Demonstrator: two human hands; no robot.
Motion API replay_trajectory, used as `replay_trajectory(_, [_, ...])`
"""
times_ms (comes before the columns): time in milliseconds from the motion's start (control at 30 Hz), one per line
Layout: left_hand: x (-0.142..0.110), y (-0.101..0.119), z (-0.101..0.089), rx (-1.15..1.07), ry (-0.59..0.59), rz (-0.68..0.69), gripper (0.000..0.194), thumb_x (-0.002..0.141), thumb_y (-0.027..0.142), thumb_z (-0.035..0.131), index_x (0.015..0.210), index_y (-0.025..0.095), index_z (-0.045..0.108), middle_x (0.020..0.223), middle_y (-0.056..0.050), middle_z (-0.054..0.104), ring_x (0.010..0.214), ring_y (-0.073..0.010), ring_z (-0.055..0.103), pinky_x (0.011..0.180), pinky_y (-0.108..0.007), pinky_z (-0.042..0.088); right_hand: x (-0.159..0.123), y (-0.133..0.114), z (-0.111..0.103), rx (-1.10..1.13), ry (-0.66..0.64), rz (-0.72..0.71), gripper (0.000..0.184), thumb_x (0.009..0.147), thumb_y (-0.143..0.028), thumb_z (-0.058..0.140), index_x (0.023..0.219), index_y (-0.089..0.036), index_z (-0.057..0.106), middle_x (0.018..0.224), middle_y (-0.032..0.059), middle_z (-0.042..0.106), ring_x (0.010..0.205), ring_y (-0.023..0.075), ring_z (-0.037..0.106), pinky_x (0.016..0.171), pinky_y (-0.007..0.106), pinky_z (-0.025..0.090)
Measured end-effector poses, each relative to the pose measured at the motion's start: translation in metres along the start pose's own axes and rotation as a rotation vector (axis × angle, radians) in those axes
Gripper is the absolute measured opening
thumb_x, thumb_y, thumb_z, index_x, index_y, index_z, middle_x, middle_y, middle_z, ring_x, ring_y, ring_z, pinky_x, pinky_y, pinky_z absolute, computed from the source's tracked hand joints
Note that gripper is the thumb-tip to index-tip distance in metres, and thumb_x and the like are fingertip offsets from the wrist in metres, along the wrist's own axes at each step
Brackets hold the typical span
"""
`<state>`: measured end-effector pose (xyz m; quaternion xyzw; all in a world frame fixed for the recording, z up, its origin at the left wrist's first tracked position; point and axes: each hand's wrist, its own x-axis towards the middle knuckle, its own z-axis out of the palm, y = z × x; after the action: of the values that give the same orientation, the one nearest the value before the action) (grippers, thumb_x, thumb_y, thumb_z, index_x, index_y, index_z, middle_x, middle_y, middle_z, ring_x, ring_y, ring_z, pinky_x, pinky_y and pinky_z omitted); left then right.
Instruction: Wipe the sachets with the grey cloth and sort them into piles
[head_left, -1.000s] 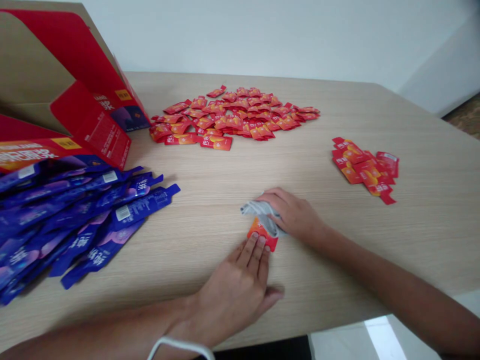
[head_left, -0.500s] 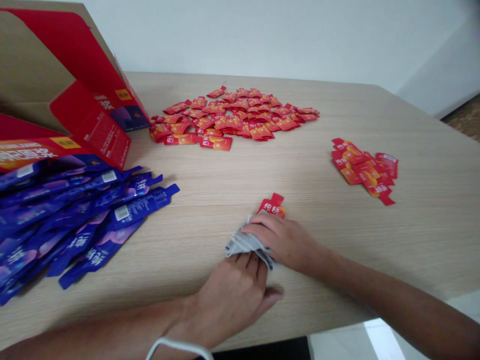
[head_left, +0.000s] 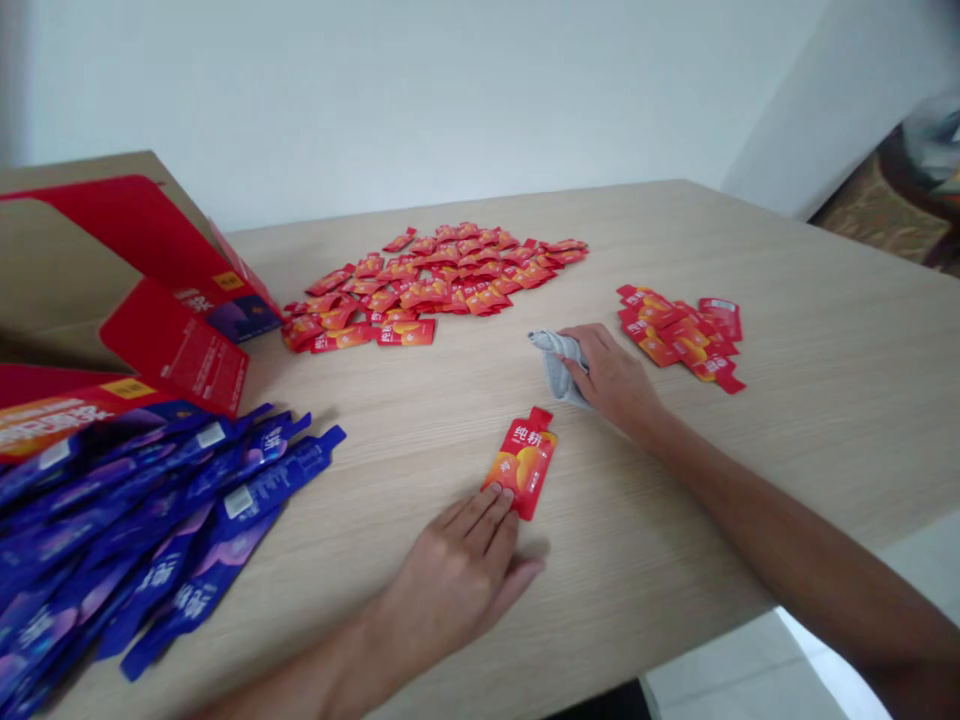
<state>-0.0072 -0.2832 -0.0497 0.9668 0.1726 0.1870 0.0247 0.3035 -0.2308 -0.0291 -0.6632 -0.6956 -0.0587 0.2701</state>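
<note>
A single red and orange pouch (head_left: 523, 460) lies flat on the table with its narrow spout end pointing away from me. The fingertips of my left hand (head_left: 469, 560) rest on its near end, fingers stretched out and the thumb apart. Up and to the right of that pouch, my right hand (head_left: 611, 380) is closed round a folded grey cloth (head_left: 562, 365). Just beyond my right hand is a small group of similar red pouches (head_left: 682, 335), overlapping each other.
A large heap of red pouches (head_left: 450, 270) spreads over the back of the table (head_left: 360, 560). At the left stands an open red cardboard box (head_left: 187, 340), with a pile of long blue-purple pouches (head_left: 172, 510) in front. A wall (head_left: 420, 100) rises behind the table.
My right hand has lifted away with the cloth, up and to the right, uncovering the pouch. My left hand stays at the pouch's near end. The whole view has shifted somewhat.
</note>
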Motion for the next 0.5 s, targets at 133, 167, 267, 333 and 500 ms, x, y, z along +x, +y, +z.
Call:
replay_trajectory(133, [0.01, -0.008, 0.001, -0.029, 0.039, 0.016, 0.033, 0.102, 0.033, 0.055, 0.124, 0.012, 0.068, 0.13, -0.013, 0.07, 0.123, -0.0255, 0.066, 0.104, -0.042, 0.058, 0.005, 0.012, -0.006, 0.043, 0.131, 0.017, 0.034, 0.103, -0.035, 0.044, 0.131, -0.019, 0.053, 0.127, 0.0141, 0.061, 0.119, 0.0281, 0.06, 0.097, 0.042, 0.053])
replay_trajectory(167, [0.013, -0.008, 0.002, -0.034, 0.04, 0.023, 0.033, 0.102, 0.031, 0.055, 0.126, 0.012, 0.066, 0.133, -0.012, 0.069, 0.126, -0.0253, 0.065, 0.105, -0.042, 0.057, 0.007, 0.014, -0.009, 0.06, 0.165, 0.014, 0.033, 0.103, -0.035, 0.044, 0.131, -0.019, 0.053, 0.127, 0.0143, 0.061, 0.119, 0.0281, 0.06, 0.098, 0.043, 0.052])
replay_trajectory(267, [0.03, -0.006, 0.012, -0.031, 0.018, 0.056, 0.036, 0.102, 0.029, 0.053, 0.132, 0.012, 0.064, 0.137, -0.012, 0.066, 0.132, -0.0256, 0.06, 0.108, -0.042, 0.055, 0.01, 0.014, -0.023, 0.132, 0.285, -0.004, 0.033, 0.103, -0.035, 0.044, 0.132, -0.02, 0.052, 0.128, 0.0141, 0.061, 0.121, 0.0275, 0.059, 0.101, 0.044, 0.051])
replay_trajectory(333, [0.055, -0.003, 0.025, -0.017, -0.024, 0.088, 0.039, 0.102, 0.03, 0.051, 0.133, 0.011, 0.063, 0.139, -0.014, 0.064, 0.134, -0.0265, 0.058, 0.11, -0.044, 0.053, 0.009, 0.01, -0.035, 0.183, 0.359, -0.023, 0.033, 0.103, -0.034, 0.044, 0.132, -0.021, 0.052, 0.127, 0.014, 0.061, 0.122, 0.0273, 0.058, 0.104, 0.046, 0.049])
replay_trajectory(500, [0.155, 0.009, 0.069, 0.029, -0.106, 0.148, 0.037, 0.103, 0.036, 0.053, 0.128, 0.011, 0.065, 0.131, -0.016, 0.067, 0.126, -0.0259, 0.062, 0.106, -0.043, 0.053, -0.006, -0.008, -0.059, 0.279, 0.468, -0.067, 0.035, 0.101, -0.031, 0.047, 0.135, -0.024, 0.051, 0.128, 0.0141, 0.06, 0.123, 0.0281, 0.058, 0.109, 0.05, 0.047])
